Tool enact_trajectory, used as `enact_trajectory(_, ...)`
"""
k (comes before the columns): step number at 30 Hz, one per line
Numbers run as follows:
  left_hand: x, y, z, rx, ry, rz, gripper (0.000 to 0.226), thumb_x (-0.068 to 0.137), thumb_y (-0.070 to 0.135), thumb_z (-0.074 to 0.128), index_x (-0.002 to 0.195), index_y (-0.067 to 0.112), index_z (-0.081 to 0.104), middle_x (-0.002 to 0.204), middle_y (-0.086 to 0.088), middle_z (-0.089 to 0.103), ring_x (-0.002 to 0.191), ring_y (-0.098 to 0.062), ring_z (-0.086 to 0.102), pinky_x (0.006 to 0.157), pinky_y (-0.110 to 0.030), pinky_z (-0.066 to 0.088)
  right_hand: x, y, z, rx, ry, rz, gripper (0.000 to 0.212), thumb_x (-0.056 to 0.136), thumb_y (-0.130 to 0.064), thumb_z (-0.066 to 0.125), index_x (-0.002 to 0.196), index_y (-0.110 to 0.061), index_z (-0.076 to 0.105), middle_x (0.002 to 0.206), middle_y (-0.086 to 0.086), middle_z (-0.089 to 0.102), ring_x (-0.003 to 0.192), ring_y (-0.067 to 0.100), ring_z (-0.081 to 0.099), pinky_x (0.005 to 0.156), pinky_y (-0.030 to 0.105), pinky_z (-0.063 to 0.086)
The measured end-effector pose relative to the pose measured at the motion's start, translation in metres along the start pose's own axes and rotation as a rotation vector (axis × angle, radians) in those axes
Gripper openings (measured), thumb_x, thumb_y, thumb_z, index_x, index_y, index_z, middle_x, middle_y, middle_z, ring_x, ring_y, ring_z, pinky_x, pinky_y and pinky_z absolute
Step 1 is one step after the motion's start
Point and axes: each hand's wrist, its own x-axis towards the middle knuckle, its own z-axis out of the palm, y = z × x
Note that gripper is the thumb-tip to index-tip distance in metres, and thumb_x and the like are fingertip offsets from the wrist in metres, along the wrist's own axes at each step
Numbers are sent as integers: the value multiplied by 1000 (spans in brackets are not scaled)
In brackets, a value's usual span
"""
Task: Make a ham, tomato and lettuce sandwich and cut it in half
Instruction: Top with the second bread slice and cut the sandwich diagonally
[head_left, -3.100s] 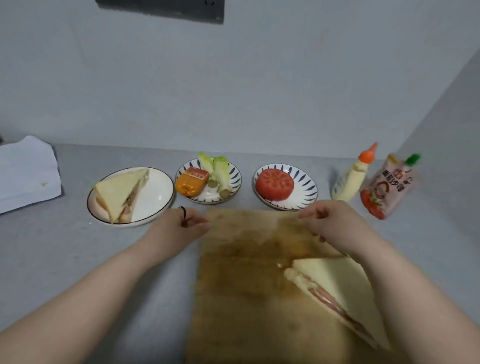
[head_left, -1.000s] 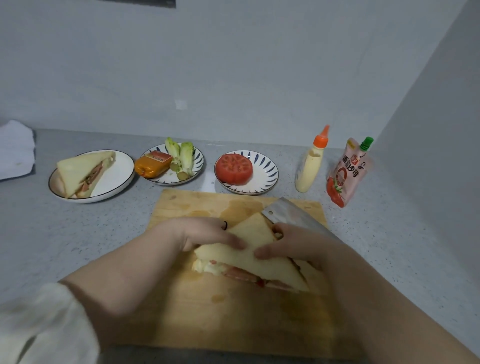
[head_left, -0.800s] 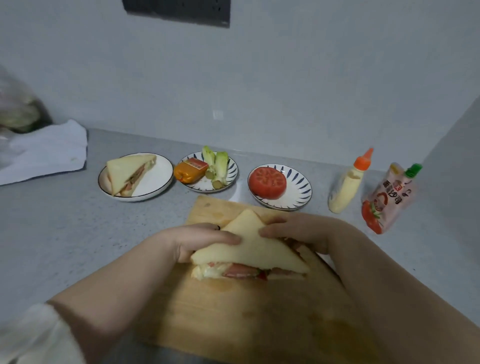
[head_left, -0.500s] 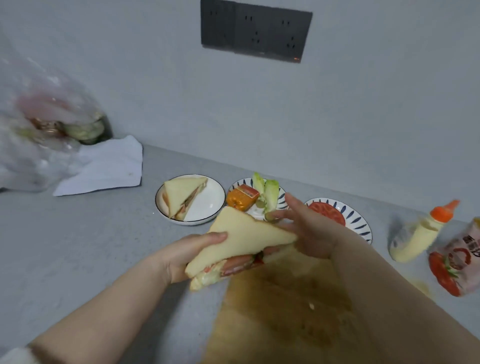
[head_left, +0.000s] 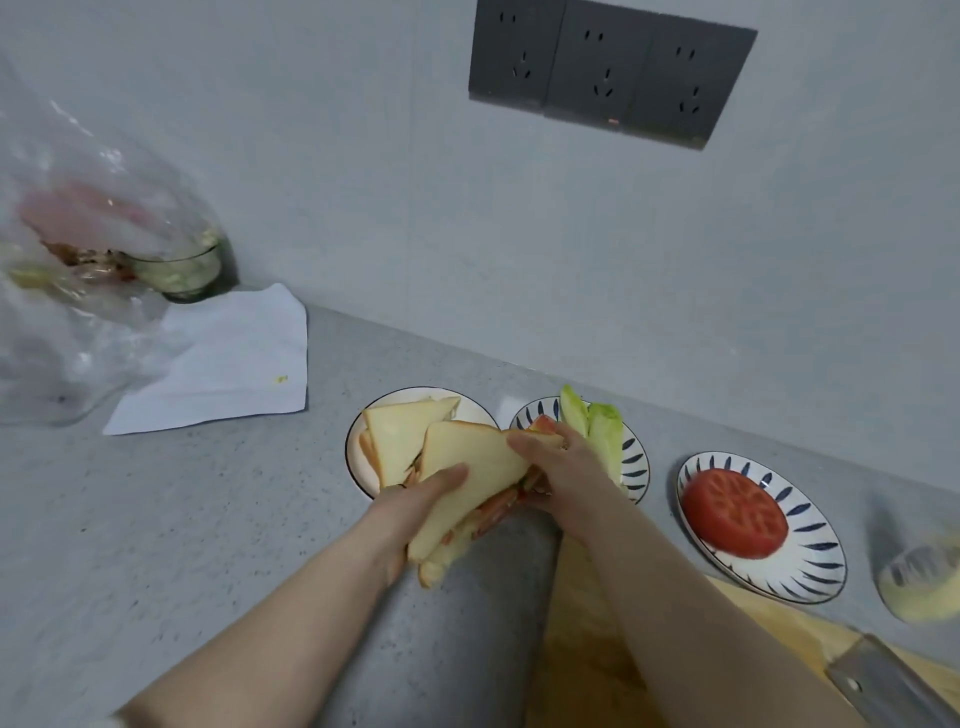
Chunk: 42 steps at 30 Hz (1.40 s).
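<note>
Now, a person stands at a grey counter (head_left: 182, 519), holding one triangular sandwich half (head_left: 467, 467) in both bare hands just over the near edge of a white plate (head_left: 475, 413). The left hand (head_left: 415, 506) grips the bread's near corner, thumb flat across the top slice and fingers hidden beneath. The right hand (head_left: 566, 478) curls round the opposite corner. Pink ham and a little red and green show along the cut edge, which faces the person. A second half (head_left: 400, 436) already lies on the white plate; whether the two halves touch is unclear.

Just right of the white plate sits a patterned dish (head_left: 636, 457) with lettuce (head_left: 605, 431). Further right of it is another dish (head_left: 810, 561) with a cut tomato (head_left: 735, 512). Nearer the person than the white plate, to its right, lie a wooden cutting board (head_left: 587, 649) and a knife (head_left: 893, 686). Well left of the plate are a paper towel (head_left: 223, 364) and a plastic bag (head_left: 78, 260).

The half looks light and very soft: white bread dents under a squeeze, and moist fillings probably slide out at the open cut side. It seems best held as it is now, pressed gently between top and bottom slices at two corners, kept level until it is laid beside the other half.
</note>
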Motion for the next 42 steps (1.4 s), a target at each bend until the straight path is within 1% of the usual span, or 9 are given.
enact_trajectory(4,12,6,4,-2,79,-18,28,74,28,72,87,6,61,85,-13,68,74,-26,65,63,-30,54,22,0,15,-27,58,-19,87,74,-15,73,142,-23,20,140,9,32,118,31,45,97,48,45)
enact_trajectory(10,18,17,2,134,222,55,26,75,30,71,71,10,55,68,-5,62,59,-15,59,34,-13,43,45,0,32,-46,11,-23,89,76,-8,69,144,-24,15,143,10,30,121,30,43,100,43,43)
enact_trajectory(15,24,24,-3,309,213,62,29,76,34,69,84,12,52,70,3,55,64,-7,53,46,-16,40,55,2,38,-56,2,-28,87,79,-8,67,144,-23,12,145,10,27,124,30,40,101,43,41)
enact_trajectory(21,23,28,-16,359,180,33,24,81,34,64,78,11,56,65,-1,54,54,-11,49,34,-12,35,62,7,43,-124,24,-52,86,80,-12,66,144,-25,10,145,9,29,124,28,40,102,40,40)
enact_trajectory(25,22,30,-26,605,173,60,26,83,35,61,79,9,62,73,-6,63,64,-16,56,48,-22,39,65,11,47,-147,57,-51,86,81,-15,64,144,-27,6,148,8,25,128,29,36,106,43,36)
enact_trajectory(29,24,33,-32,1033,443,401,41,72,54,63,98,23,58,93,5,60,94,-17,56,76,-28,39,67,14,51,-151,76,-53,86,83,-14,62,145,-27,4,151,6,19,133,29,30,109,44,32)
enact_trajectory(33,27,18,-21,1483,249,590,105,54,72,61,141,32,19,149,-1,17,138,-16,11,113,-34,0,71,12,52,-146,84,-44,84,83,-12,60,145,-25,4,151,7,17,133,28,30,109,44,32)
enact_trajectory(36,34,6,-22,1614,236,596,114,55,73,61,144,32,2,153,-5,-13,141,-16,-12,110,-39,-20,73,7,54,-160,92,-41,82,85,-12,58,145,-23,3,151,8,17,134,28,29,110,43,31)
enact_trajectory(42,42,1,-24,1599,293,623,109,60,72,57,144,32,2,152,-6,-14,141,-18,-13,109,-38,-20,74,1,62,-316,153,-31,78,85,-15,57,144,-12,7,146,11,28,130,28,34,105,35,34)
